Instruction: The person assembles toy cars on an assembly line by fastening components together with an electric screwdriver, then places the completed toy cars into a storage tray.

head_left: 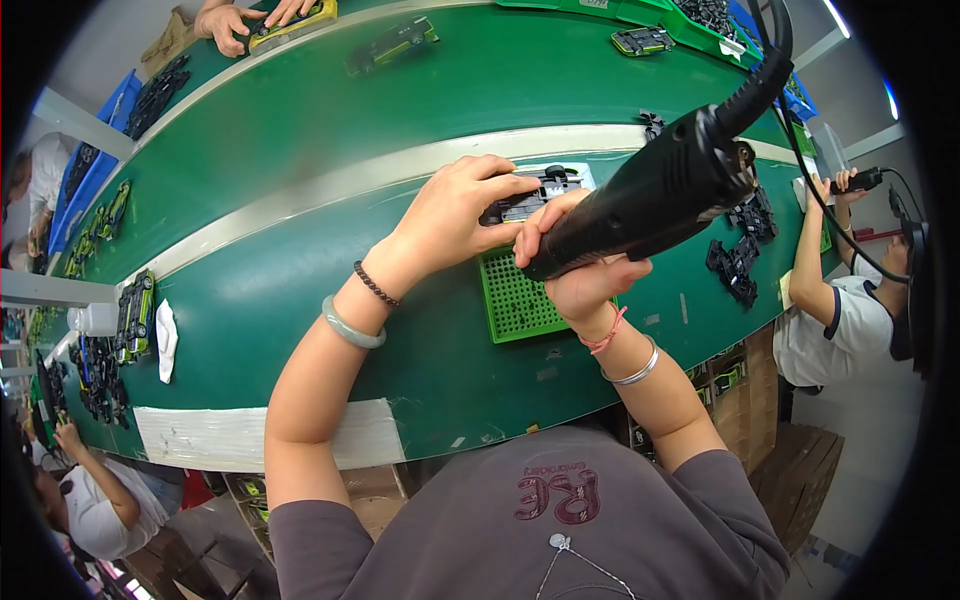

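My right hand is wrapped round a black corded electric screwdriver, its cable rising to the upper right. The screwdriver's body hides its tip. To the left, my left hand grips a toy car between thumb and fingers. The car's dark underside and wheels show, and it lies by a white block, partly covered by both hands. Just below my hands, a green tray with a grid of small holes lies on the green table.
Black plastic parts lie on the right. On the left are a toy car and a white cloth. A raised pale rail crosses beyond my hands, with a moving-looking car past it. Co-workers sit on both sides.
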The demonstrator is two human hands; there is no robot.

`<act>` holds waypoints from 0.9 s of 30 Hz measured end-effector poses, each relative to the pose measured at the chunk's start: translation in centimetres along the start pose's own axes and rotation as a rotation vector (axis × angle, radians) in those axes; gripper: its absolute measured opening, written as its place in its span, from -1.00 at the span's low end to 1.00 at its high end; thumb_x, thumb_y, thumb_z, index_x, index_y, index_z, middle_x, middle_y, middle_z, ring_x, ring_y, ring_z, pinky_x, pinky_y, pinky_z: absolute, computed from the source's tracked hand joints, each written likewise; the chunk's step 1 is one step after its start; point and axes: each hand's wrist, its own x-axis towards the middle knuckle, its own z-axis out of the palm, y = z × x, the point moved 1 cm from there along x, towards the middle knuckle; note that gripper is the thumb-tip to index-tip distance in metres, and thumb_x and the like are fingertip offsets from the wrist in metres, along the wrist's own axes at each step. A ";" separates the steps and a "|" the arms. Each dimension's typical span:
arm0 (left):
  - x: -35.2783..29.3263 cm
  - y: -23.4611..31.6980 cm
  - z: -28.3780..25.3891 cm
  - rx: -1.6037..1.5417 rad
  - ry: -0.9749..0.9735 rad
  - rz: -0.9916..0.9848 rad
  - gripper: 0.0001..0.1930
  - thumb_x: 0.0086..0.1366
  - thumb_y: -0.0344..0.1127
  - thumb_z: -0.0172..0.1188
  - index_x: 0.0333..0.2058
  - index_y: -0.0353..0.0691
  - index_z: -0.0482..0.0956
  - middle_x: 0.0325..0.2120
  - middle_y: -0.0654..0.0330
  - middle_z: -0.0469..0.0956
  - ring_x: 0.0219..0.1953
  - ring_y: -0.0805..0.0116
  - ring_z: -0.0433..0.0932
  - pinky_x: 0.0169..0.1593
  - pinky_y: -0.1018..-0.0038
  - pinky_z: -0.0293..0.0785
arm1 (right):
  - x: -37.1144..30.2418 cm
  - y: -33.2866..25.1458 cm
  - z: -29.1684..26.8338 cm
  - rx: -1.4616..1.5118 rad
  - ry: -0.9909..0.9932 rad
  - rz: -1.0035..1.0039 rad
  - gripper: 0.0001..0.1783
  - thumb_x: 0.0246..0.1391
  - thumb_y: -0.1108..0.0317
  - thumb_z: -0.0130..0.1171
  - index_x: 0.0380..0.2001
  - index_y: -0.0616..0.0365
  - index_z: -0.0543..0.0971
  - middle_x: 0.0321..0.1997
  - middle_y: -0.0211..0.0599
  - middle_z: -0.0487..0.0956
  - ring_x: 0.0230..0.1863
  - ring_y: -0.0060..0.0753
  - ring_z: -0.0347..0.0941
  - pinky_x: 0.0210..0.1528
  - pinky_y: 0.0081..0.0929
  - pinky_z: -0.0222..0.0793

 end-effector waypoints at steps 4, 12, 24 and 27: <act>0.0 -0.3 0.1 0.008 -0.009 0.039 -0.53 -0.08 -0.21 0.31 -0.12 -0.12 0.52 -0.16 0.08 0.46 -0.12 0.10 0.45 -0.05 0.29 0.39 | 0.1 0.0 0.8 -0.082 0.028 0.021 0.09 -0.41 -0.74 -0.44 -0.44 0.24 0.30 -0.67 -0.26 0.36 -0.66 -0.42 0.34 -0.59 -0.54 0.30; -0.6 -1.0 -3.7 -0.015 -0.180 -0.099 -0.25 -0.14 -0.08 0.39 0.01 -0.34 0.34 -0.16 -0.07 0.45 -0.08 0.01 0.42 0.01 0.28 0.34 | 2.3 -3.5 0.8 0.146 -0.047 -0.103 0.16 -0.44 -0.76 -0.58 -0.43 0.27 0.30 -0.67 -0.18 0.39 -0.67 -0.37 0.35 -0.57 -0.50 0.35; -0.4 -0.8 -4.4 -0.094 -0.231 -0.103 -0.35 -0.19 -0.15 0.41 -0.11 -0.32 0.38 -0.20 -0.09 0.48 -0.09 -0.03 0.41 -0.02 0.28 0.36 | 7.3 -0.4 4.3 -0.009 -0.076 -0.159 0.11 -0.32 -0.70 -0.52 -0.47 0.31 0.38 -0.69 -0.22 0.40 -0.66 -0.41 0.37 -0.57 -0.55 0.33; -0.4 -0.4 -4.8 -0.090 -0.285 -0.177 -0.36 -0.20 -0.16 0.41 -0.13 -0.33 0.40 -0.19 -0.07 0.48 -0.09 -0.02 0.42 -0.02 0.27 0.36 | 7.2 0.1 4.2 -0.053 -0.098 -0.117 0.10 -0.33 -0.71 -0.50 -0.46 0.29 0.37 -0.68 -0.24 0.40 -0.64 -0.42 0.37 -0.54 -0.57 0.31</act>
